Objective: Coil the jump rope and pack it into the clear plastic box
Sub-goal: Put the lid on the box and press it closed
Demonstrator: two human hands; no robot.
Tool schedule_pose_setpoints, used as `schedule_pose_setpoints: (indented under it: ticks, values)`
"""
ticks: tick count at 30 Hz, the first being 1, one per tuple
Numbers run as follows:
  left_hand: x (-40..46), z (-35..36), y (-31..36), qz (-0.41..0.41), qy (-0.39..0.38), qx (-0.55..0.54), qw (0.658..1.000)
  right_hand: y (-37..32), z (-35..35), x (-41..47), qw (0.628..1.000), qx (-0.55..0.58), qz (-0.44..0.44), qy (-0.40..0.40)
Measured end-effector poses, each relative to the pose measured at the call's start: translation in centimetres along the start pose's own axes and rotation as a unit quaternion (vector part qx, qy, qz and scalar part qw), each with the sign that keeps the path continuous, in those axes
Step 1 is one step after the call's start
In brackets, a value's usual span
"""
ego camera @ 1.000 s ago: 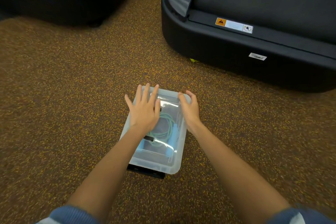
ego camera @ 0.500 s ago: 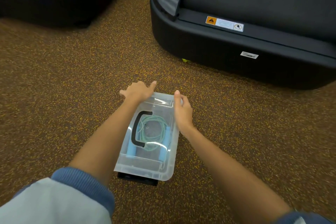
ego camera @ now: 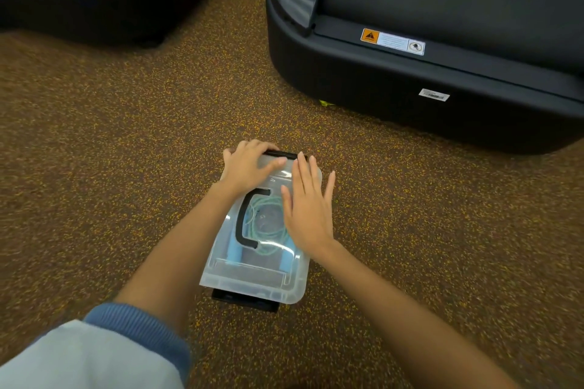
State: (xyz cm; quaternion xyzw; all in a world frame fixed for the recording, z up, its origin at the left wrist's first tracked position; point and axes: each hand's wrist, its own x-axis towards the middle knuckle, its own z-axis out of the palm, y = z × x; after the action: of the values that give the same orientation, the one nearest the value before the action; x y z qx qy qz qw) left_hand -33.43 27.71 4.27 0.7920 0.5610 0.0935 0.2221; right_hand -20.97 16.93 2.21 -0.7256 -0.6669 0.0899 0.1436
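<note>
We count 1 clear plastic box (ego camera: 252, 281) w/ lid, center frame; 1 jump rope (ego camera: 268, 230) inside, w/ 2 blue handles. 2 hands on it: left hand (ego camera: 248, 167), right hand (ego camera: 308, 208). 2 black machines: upper left (ego camera: 94, 3) & upper right (ego camera: 442, 73). 2 stickers on the right one.

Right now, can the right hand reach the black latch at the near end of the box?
Probably yes. The right hand lies flat on the lid, and nothing blocks the near latch below it.
</note>
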Motion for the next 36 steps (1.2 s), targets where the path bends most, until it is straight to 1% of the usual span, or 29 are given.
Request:
schedule_pose_setpoints:
  ticks: [2,5,7,9,13,21,32,36]
  values:
    - [-0.8,-0.3,-0.5,0.052,-0.019,0.011,0.998,0.0,0.1,-0.4,1.000,0.017,0.014,-0.005]
    - [-1.5,-0.5,-1.8,0.087,-0.043,0.029,0.995,0.0,0.2,-0.6,0.998,0.045,0.034,0.008]
    - [-2.0,-0.4,-2.1,0.101,-0.037,0.044,0.993,-0.1,0.2,-0.6,0.997,0.064,0.045,0.016]
    - [-2.3,0.1,-2.1,0.107,-0.014,0.058,0.992,-0.2,0.1,-0.7,0.996,0.068,0.049,0.027]
    - [-2.5,0.8,-1.9,0.105,0.025,0.072,0.992,-0.3,0.0,-0.7,0.996,0.064,0.045,0.035]
    - [-2.6,1.1,-1.4,0.113,0.064,0.077,0.989,-0.2,0.2,-0.7,0.996,0.058,0.055,0.037]
    - [-2.5,1.5,-1.2,0.104,0.094,0.061,0.988,-0.2,0.4,-0.6,0.997,0.045,0.044,0.043]
    - [-3.4,1.7,-0.6,0.065,0.094,0.088,0.990,-0.2,0.2,-0.5,0.999,0.016,0.030,0.033]
